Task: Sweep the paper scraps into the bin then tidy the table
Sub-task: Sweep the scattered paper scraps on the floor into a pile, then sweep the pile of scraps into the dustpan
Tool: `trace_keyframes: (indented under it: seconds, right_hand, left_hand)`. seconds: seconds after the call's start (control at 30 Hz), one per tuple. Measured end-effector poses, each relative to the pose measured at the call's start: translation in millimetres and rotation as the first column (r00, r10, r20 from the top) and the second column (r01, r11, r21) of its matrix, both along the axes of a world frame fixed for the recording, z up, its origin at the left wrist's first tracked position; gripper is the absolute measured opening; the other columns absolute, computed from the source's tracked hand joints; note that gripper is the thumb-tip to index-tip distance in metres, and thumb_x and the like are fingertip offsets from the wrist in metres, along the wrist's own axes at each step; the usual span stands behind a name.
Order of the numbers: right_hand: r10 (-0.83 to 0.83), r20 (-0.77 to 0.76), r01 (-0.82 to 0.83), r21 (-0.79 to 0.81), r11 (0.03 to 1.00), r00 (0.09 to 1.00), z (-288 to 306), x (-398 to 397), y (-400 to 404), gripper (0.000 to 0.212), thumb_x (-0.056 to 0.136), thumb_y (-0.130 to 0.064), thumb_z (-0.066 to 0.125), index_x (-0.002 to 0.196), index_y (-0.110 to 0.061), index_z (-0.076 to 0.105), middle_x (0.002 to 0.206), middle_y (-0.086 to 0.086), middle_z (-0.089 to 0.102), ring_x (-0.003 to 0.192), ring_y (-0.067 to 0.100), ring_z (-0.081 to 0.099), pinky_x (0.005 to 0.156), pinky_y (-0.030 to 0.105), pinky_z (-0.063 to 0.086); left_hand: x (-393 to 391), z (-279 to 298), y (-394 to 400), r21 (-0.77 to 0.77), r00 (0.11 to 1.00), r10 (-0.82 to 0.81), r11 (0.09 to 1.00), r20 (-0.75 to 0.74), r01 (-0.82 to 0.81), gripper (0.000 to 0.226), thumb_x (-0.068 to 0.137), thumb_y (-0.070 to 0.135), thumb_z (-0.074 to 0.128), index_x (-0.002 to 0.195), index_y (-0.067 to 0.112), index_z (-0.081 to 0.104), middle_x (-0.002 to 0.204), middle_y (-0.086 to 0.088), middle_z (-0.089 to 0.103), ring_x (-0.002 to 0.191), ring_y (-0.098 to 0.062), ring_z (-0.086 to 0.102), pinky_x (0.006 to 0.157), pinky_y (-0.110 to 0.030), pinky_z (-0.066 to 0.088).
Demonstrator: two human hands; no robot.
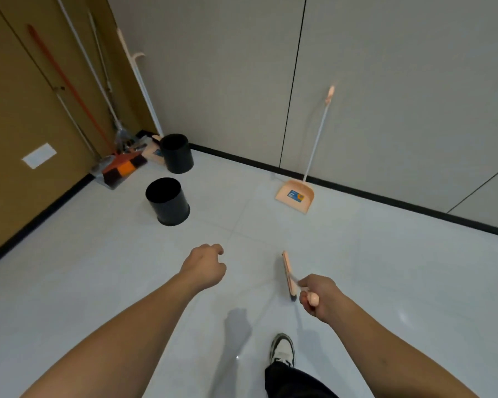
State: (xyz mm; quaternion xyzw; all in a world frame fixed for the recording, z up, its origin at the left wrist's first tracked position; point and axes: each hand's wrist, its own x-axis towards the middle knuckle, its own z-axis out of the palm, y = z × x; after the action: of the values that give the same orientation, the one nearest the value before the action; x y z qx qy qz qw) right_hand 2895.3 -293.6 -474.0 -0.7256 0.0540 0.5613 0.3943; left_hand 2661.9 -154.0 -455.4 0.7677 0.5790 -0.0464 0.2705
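My right hand grips the top of a peach broom handle; the broom head points down at the white floor just left of the hand. My left hand hangs in front of me, fingers loosely curled, holding nothing. A black bin stands on the floor ahead and to the left. A second black bin stands behind it near the corner. A peach long-handled dustpan leans against the grey wall ahead on the right. No paper scraps show on the floor.
Several brooms and mops with a grey dustpan lean in the left corner against the brown wall. A black skirting runs along the walls. My shoe and dark trouser leg are at the bottom.
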Motion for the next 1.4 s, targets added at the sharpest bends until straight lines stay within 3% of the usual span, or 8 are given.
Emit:
trace_keyframes:
  seconds: [0.17,0.37,0.63,0.93,1.1,1.4]
  right_hand:
    - [-0.07,-0.043,0.069,-0.023,0.997,0.997,6,85,52,0.007,0.089,-0.001,0.056,0.094,-0.005,0.053,0.084,0.013,0.051,0.03,0.012,0.046,0.035,0.018,0.043]
    - [-0.163,-0.059,0.161,-0.028,0.986,0.985,16,161,105,0.006,0.091,-0.001,0.056,0.096,-0.004,0.055,0.087,0.013,0.05,0.049,0.015,0.048,0.036,0.017,0.045]
    - [-0.323,-0.057,0.321,-0.048,0.946,0.945,8,237,211,0.012,0.092,0.0,0.053,0.104,-0.002,0.053,0.08,0.013,0.051,0.027,0.01,0.045,0.034,0.018,0.045]
    - [-0.539,-0.105,0.532,-0.089,0.842,0.836,24,326,350,0.006,0.091,-0.003,0.055,0.091,-0.003,0.05,0.079,0.015,0.051,0.024,0.013,0.046,0.031,0.02,0.045]
    - [-0.584,-0.12,0.574,-0.113,0.811,0.803,27,371,404,0.005,0.092,-0.003,0.054,0.092,-0.002,0.049,0.079,0.016,0.053,0.046,0.014,0.048,0.034,0.02,0.047]
    - [-0.662,-0.162,0.662,-0.06,0.747,0.732,6,495,518,0.003,0.095,-0.003,0.05,0.092,-0.003,0.049,0.072,0.012,0.05,0.034,0.012,0.045,0.034,0.018,0.046]
  left_hand:
    - [99,12,58,0.0,0.998,-0.064,0.998,-0.022,0.064,0.046,0.088,0.026,0.05,0.134,0.025,0.049,0.132,-0.004,0.05,0.116,-0.025,0.051,0.088,-0.03,0.044]
    - [194,16,116,-0.013,0.975,-0.22,0.975,-0.019,0.22,0.045,0.089,0.027,0.051,0.134,0.022,0.049,0.132,-0.005,0.051,0.121,-0.025,0.047,0.096,-0.034,0.044]
    - [302,-5,253,-0.048,0.947,-0.321,0.946,-0.033,0.319,0.046,0.088,0.027,0.052,0.134,0.023,0.049,0.13,-0.005,0.051,0.119,-0.025,0.048,0.094,-0.031,0.043]
    - [430,9,430,0.001,0.887,-0.462,0.887,0.01,0.462,0.046,0.086,0.025,0.053,0.132,0.024,0.051,0.129,-0.006,0.05,0.118,-0.025,0.048,0.09,-0.03,0.042]
    - [499,18,502,0.026,0.859,-0.511,0.859,0.016,0.511,0.045,0.083,0.024,0.055,0.129,0.025,0.054,0.127,-0.006,0.053,0.116,-0.026,0.05,0.087,-0.029,0.041]
    - [638,12,604,0.078,0.777,-0.627,0.773,-0.054,0.63,0.045,0.085,0.023,0.054,0.129,0.019,0.053,0.125,-0.011,0.052,0.12,-0.031,0.047,0.096,-0.033,0.042]
